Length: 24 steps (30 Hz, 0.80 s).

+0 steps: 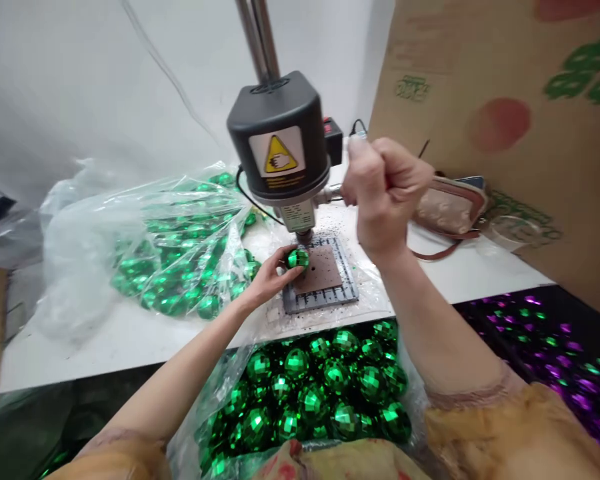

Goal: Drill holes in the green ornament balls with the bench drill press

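Green mirror balls (pixel 300 393), left hand (pixel 267 277) holding one (pixel 298 259), right hand (pixel 387 193) gripping drill-press lever (pixel 334 193)

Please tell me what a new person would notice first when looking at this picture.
The shiny green mirror balls catch the eye first, heaped in a clear plastic bag at the front and in another bag on the bench behind. Above the bench stands a black bench drill. The left hand holds one ball beneath it, while the right hand grips its side lever.

Tan handbag (pixel 450 210) resting on the white table (pixel 105 353), cardboard sheet (pixel 480 87) standing behind it, purple mirror balls (pixel 555 353) glinting at right
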Tool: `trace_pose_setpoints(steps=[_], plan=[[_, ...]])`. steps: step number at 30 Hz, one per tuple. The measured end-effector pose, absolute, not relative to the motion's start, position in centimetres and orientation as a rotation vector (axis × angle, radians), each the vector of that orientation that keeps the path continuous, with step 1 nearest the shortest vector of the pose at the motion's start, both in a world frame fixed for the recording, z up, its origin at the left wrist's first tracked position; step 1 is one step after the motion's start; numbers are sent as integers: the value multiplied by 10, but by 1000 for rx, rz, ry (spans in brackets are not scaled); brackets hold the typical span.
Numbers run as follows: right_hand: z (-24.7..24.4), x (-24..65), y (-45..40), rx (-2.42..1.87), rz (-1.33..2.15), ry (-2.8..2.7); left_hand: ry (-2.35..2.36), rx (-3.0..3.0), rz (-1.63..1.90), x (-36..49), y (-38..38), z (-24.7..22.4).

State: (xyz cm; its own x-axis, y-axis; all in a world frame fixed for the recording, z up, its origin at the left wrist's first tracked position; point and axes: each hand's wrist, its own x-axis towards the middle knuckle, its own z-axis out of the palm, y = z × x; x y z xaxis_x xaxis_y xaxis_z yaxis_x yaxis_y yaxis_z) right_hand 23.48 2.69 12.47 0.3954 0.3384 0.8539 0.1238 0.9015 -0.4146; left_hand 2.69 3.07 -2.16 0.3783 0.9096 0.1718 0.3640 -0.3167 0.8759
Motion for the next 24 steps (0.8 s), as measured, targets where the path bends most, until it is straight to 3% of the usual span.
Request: trace_pose_setpoints(steps=[5, 14, 24], plan=[[125, 235, 28, -445, 173, -1184, 1108, 1737, 1070, 26, 35, -28], [130, 239, 20, -405, 372, -1187, 1216, 1636, 1017, 28, 23, -21], [129, 240, 22, -434, 372, -1217, 1165, 1554, 1011, 30, 24, -24]])
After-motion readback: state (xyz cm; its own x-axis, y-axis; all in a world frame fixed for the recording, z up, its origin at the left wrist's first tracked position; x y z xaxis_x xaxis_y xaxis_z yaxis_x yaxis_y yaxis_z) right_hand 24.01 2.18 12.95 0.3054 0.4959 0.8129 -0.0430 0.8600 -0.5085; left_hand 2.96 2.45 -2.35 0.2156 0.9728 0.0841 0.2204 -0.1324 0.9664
